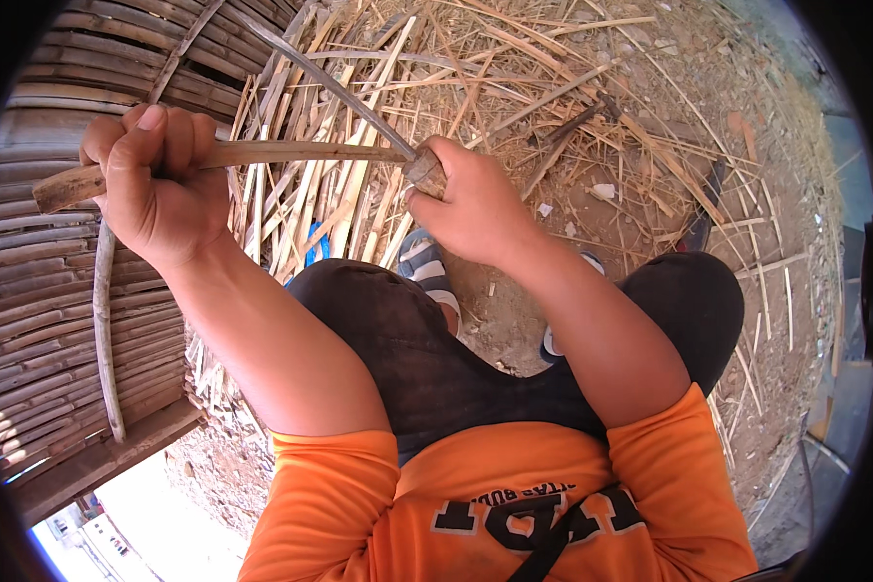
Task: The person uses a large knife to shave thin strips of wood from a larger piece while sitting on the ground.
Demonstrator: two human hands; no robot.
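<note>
My left hand (165, 184) is closed in a fist round a brown wooden stick (301, 151). Its blunt, thicker end pokes out on the left, and the thinner length runs right. My right hand (470, 199) is wrapped round a short wooden handle (425, 175). From that handle a long, thin grey rod (335, 87), apparently metal, slants up and to the left. The stick's right end meets the rod where it joins the handle; whether it is pressed against it or passes behind, I cannot tell. My right fingers are partly hidden.
Split bamboo strips (359, 184) lie heaped beyond my knees, with more scattered across the dirt ground (495, 310). A bamboo slat wall (39, 281) rises close on the left. On the right lies a dark blade-like tool (703, 209). A blue item (317, 242) shows beside my left knee.
</note>
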